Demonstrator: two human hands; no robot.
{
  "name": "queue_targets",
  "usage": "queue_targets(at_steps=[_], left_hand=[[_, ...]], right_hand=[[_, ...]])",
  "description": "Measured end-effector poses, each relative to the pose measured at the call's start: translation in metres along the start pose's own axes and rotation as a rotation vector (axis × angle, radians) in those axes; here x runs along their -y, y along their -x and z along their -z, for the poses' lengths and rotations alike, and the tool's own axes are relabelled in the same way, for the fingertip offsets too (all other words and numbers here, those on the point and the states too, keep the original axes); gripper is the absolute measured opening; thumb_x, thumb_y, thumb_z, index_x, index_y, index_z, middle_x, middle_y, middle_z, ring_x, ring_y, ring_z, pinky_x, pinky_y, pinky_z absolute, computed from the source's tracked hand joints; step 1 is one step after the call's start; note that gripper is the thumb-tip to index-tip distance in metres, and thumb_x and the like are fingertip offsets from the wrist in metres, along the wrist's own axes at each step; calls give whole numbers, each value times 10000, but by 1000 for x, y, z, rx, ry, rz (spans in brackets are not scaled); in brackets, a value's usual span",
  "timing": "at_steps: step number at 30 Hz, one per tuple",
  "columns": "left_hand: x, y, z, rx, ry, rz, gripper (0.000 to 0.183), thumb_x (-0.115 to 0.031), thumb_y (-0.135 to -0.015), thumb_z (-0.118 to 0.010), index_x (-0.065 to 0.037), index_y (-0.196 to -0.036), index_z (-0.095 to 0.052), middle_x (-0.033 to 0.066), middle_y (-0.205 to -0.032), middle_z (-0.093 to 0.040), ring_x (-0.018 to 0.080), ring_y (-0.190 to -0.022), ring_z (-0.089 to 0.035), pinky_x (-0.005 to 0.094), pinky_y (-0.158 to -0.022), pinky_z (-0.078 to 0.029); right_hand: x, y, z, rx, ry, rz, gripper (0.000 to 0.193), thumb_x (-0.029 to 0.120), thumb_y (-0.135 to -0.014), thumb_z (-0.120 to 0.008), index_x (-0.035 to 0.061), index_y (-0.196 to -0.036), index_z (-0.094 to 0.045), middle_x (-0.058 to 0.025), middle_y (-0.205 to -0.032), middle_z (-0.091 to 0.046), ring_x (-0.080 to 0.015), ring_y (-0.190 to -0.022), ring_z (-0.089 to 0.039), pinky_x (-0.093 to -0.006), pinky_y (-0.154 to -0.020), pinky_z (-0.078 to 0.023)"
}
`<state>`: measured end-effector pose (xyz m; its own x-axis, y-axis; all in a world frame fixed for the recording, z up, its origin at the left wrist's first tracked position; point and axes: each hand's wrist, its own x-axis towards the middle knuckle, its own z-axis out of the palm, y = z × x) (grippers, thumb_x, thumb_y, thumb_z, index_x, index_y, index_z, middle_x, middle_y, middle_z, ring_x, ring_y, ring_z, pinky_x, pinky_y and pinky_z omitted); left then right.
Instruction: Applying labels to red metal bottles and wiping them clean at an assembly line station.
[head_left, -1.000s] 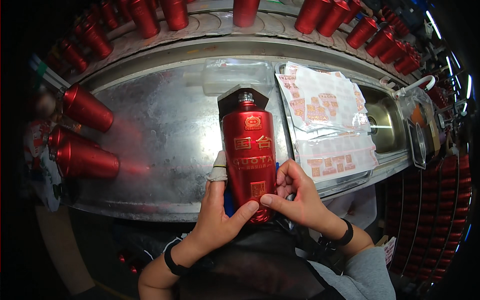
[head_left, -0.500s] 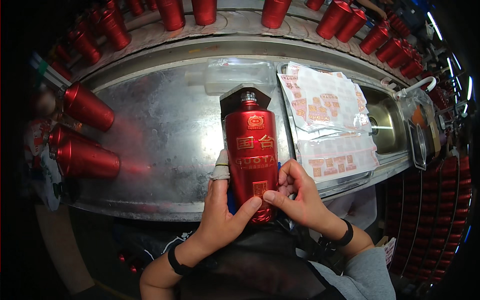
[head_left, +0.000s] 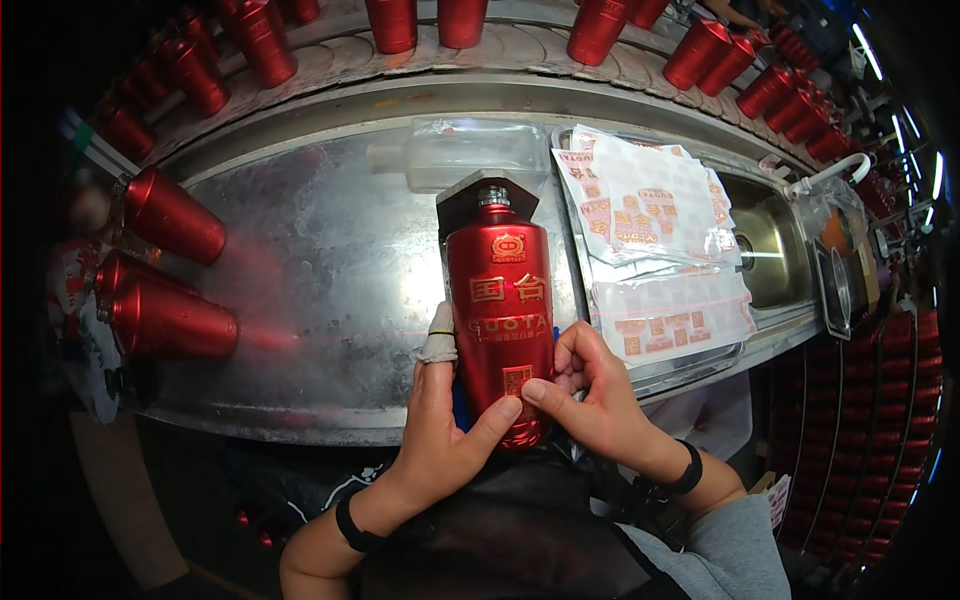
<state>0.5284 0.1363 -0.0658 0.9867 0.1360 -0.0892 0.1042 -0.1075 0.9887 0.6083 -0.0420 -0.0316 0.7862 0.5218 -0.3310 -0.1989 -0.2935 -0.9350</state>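
A red metallic bottle (head_left: 500,270) with gold lettering and an uncapped clear neck leans back, tilted, against a dark angled stand (head_left: 462,203) at the bench's front edge. My left hand (head_left: 440,420) is closed round its lower left side, thumb on the front. White wrapping covers one left fingertip. On the right side, my right hand (head_left: 598,395) has its fingers curled and its thumb pressed to the bottle, just beside a small gold-edged square mark (head_left: 517,381) near the base. The bottle's back and some left fingers are hidden.
Printed transfer sheets (head_left: 650,200) lie on a tray (head_left: 680,365) to the right, before a sink (head_left: 775,250). Red bottles (head_left: 175,318) lie at the left. A clear bottle (head_left: 470,152) lies behind the stand. Beyond, a conveyor (head_left: 520,62) carries several red bottles.
Bottles on the conveyor have shifted to the right. The held bottle and both hands are almost where they were, with the thumbs still at its lower front.
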Motion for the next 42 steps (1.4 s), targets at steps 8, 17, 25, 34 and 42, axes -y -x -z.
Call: queue_targets(at_steps=[8, 17, 25, 34, 42], left_hand=[[3, -1, -1, -8, -20, -34, 932, -323, -854, -705, 79, -1503, -170, 274, -1411, -392, 379, -1300, -409, 445, -1103, -303], [2, -3, 0, -10, 7, -37, 919, -292, -856, -701, 77, -1506, -166, 265, -1411, -393, 360, -1303, -410, 433, -1107, -302], [2, 0, -1, -11, 13, -25, 903, -284, -861, -698, 74, -1504, -176, 258, -1387, -415, 351, -1268, -435, 433, -1084, -325], [1, 0, -1, -8, 28, -32, 897, -285, -863, -696, 71, -1504, -179, 260, -1393, -409, 350, -1284, -426, 430, -1095, -318], [-1, 2, 2, 34, 179, 1, 857, -232, -892, -674, 60, -1516, -165, 228, -1457, -377, 291, -1343, -404, 393, -1129, -291]], right_hand=[[-4, 0, -1, -42, -1, 81, 337, 243, -895, -725, 53, -899, -446, 30, -760, -459, -36, -661, -404, -216, -577, -370], [-5, -2, -3, -56, 93, 93, 374, 271, -880, -738, 59, -879, -431, 7, -725, -462, -52, -611, -412, -238, -536, -369], [5, 2, -3, -40, 101, 15, 299, 201, -899, -698, 84, -901, -424, 53, -801, -451, -11, -701, -383, -186, -611, -342], [4, 1, -4, -69, 145, 140, 348, 272, -925, -685, 57, -868, -418, 4, -705, -462, -57, -630, -413, -242, -551, -370], [-12, 2, 2, -48, -28, 83, 277, 247, -946, -651, 51, -891, -464, 15, -716, -463, -48, -617, -396, -231, -549, -352]])
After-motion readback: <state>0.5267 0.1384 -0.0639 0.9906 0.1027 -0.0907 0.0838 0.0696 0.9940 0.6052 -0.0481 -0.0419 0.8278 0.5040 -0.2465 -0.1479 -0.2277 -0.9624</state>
